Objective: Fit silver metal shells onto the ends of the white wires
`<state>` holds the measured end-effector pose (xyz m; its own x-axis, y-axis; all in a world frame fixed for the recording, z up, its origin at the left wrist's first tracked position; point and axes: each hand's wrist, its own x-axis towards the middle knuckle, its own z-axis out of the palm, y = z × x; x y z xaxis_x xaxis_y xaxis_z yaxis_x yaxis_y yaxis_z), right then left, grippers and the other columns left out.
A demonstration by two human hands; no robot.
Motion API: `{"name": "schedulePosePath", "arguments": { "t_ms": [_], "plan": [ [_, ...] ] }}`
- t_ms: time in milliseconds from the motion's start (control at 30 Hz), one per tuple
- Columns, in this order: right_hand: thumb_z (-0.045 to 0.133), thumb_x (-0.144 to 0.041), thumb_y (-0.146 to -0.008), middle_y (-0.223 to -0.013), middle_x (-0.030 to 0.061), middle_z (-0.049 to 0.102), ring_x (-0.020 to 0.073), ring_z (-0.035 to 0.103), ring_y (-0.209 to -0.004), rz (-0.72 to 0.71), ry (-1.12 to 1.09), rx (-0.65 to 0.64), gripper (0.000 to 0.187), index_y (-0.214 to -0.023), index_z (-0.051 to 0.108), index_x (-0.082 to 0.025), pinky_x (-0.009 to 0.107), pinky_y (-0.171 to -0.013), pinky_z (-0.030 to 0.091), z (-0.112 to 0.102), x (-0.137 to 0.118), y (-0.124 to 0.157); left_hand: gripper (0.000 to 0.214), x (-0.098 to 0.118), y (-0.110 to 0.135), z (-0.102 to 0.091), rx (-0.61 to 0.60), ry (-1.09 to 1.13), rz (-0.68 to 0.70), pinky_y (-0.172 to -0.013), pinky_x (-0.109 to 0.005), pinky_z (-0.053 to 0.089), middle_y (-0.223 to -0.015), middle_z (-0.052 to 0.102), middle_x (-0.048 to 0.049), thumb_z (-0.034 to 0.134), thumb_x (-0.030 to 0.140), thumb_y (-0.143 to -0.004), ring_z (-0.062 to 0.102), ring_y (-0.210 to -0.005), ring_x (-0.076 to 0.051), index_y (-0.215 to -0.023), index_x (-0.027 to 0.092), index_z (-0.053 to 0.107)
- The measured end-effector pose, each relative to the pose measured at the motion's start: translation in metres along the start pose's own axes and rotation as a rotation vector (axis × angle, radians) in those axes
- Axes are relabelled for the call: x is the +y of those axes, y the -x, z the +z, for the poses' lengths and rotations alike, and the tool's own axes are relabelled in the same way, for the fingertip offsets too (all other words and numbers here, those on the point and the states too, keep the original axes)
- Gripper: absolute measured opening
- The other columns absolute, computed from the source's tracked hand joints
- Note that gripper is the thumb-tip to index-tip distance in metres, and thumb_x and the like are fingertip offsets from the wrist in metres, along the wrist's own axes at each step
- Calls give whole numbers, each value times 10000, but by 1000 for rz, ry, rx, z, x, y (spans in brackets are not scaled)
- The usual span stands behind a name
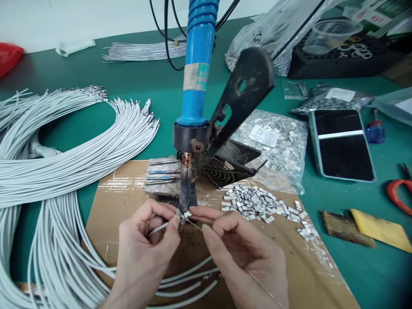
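White cable (158, 228), head view: its end sits just under the tip of a soldering iron (195, 94), above a sheet of cardboard (122, 189); left hand (144, 244) pinches the cable close to that end between thumb and index finger, the other fingers curled behind; right hand (254, 253) grasps a thin wire (257, 281) between thumb and fingers, the wire running from the iron's tip, past the thumb and down toward the lower right; a small silver piece (187, 214) shows at the tip, between the fingertips of both hands; exact contact between piece, cable and iron is too small to tell.

Iron points downward, its blue handle seated in the collar of a black stand (241, 94); grey pad (162, 187) with several metal rods lies on the cardboard left of the iron's tip; loose pile of small metal clips (257, 204) lies to the right, a plastic bag (277, 137) of similar pieces behind it; several cable ends (183, 274) lie on the cardboard below and between the hands.

Large cable bundles (80, 150) lie curved at left; phone (343, 143), yellow sponge (381, 229), dark sponge (344, 227) and red-handled tool (397, 193) rest on the green table (370, 274) at right, the two sponges partly overlapping.
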<state>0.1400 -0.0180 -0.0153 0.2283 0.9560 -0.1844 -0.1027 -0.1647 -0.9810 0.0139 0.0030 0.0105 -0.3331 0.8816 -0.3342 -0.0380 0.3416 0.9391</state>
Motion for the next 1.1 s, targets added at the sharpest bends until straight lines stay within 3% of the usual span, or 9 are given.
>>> {"name": "schedulePosePath", "arguments": {
  "t_ms": [233,367,700,867,1000,1100],
  "plan": [
    [715,-266,-900,-1014,29,837,186,791,-926,56,-25,-30,244,-672,632,-243,225,-819,620,-3,-1,-3,126,0,1,-1,-9,-63,20,-472,-119,353,-723,689,14,794,121,-663,500,-521,-44,-627,155,678],
    [711,-280,-903,-1024,42,838,201,798,-919,49,-12,-39,247,-674,629,-240,250,-815,634,-4,-1,-4,115,-1,1,-2,-4,-109,52,-483,-153,383,-738,695,0,781,145,-675,548,-554,-80,-621,167,681],
    [696,-217,-898,-988,19,830,182,783,-954,-28,23,-14,239,-671,627,-245,231,-843,619,-1,-2,-1,130,-2,2,-2,34,-190,87,-448,-193,303,-787,716,-10,772,175,-678,532,-571,-94,-607,188,664],
    [709,-257,-910,-1034,8,825,173,785,-976,-24,57,-22,235,-690,629,-249,174,-697,593,-1,-1,-1,135,-2,2,-1,58,-214,106,-456,-201,307,-791,715,-9,767,195,-688,539,-577,-97,-603,196,662],
    [711,-255,-907,-1020,18,825,189,785,-980,-29,67,-25,244,-678,626,-246,216,-773,613,-1,-1,-1,139,-1,3,0,72,-264,136,-447,-204,324,-788,730,-11,754,205,-707,581,-594,-113,-601,208,664],
    [715,-262,-901,-1017,23,824,194,788,-972,-18,60,-28,240,-680,624,-245,193,-648,586,-1,0,-1,149,-3,5,1,91,-297,174,-437,-211,336,-789,743,-15,746,218,-721,615,-608,-131,-604,218,653]
  ]
}}
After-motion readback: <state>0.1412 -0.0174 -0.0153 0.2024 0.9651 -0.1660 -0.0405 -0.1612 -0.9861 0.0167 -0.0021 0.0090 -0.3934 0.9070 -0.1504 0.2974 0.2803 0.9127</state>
